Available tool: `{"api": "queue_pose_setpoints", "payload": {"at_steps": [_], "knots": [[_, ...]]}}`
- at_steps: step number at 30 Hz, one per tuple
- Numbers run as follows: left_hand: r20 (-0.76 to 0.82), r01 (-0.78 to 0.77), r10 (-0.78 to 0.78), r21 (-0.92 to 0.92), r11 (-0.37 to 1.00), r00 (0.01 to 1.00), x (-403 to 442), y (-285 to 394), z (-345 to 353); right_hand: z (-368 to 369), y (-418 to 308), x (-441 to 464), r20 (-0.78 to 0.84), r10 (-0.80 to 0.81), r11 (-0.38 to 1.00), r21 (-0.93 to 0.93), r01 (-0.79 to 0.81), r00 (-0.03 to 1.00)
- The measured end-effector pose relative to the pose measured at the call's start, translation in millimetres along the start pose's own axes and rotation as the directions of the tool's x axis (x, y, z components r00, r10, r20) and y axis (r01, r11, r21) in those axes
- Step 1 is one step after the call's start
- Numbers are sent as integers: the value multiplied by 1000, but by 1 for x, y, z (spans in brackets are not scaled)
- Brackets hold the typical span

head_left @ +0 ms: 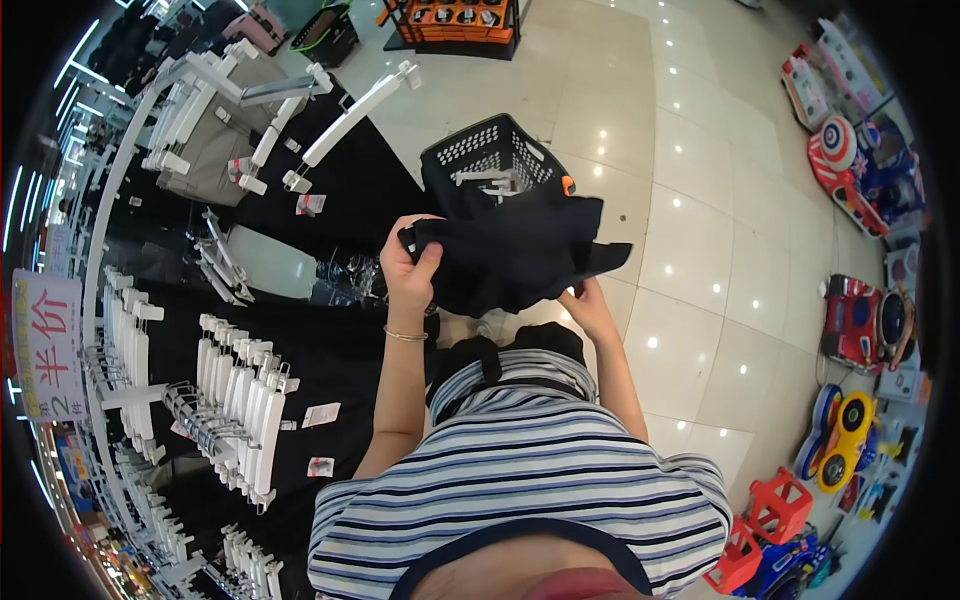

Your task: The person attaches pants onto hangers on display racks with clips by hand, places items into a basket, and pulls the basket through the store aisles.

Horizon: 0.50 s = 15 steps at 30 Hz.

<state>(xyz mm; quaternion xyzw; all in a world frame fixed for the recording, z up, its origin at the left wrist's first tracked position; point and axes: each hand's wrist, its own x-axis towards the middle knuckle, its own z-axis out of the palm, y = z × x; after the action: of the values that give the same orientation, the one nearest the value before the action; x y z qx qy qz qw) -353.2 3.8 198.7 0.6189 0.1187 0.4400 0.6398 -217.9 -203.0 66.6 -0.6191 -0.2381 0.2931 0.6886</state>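
Observation:
A black cloth garment [510, 255] is stretched between my two hands in front of my waist. My left hand [410, 262] grips its left end, thumb on top near the edge. At the lower right edge of the cloth, my right hand [582, 300] has its fingers partly hidden beneath the fabric. Just beyond the garment stands a dark perforated basket [480, 145] on the floor, with white hangers [490, 180] inside. The garment overlaps the basket's near side.
Racks on the left carry white clip hangers [240, 400] and dark trousers [330, 150]. One white hanger [350, 125] sticks out toward the aisle. An orange display [460, 25] stands ahead on the tiled floor [700, 250]. Toy vehicles [850, 320] line the right side.

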Motion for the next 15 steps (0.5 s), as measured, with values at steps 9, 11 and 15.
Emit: {"api": "queue_pose_setpoints", "payload": {"at_steps": [9,11,15], "knots": [[75,76,-74,-18,997,994,-5,4,-51,4,-39,2,215,-91,975,216,44,972],[82,90,-88,-16,996,993,-11,6,-61,12,-41,-4,216,-93,974,223,43,972],[72,120,-118,-24,993,990,-24,11,-74,29,-39,-12,230,-104,966,256,42,968]]}}
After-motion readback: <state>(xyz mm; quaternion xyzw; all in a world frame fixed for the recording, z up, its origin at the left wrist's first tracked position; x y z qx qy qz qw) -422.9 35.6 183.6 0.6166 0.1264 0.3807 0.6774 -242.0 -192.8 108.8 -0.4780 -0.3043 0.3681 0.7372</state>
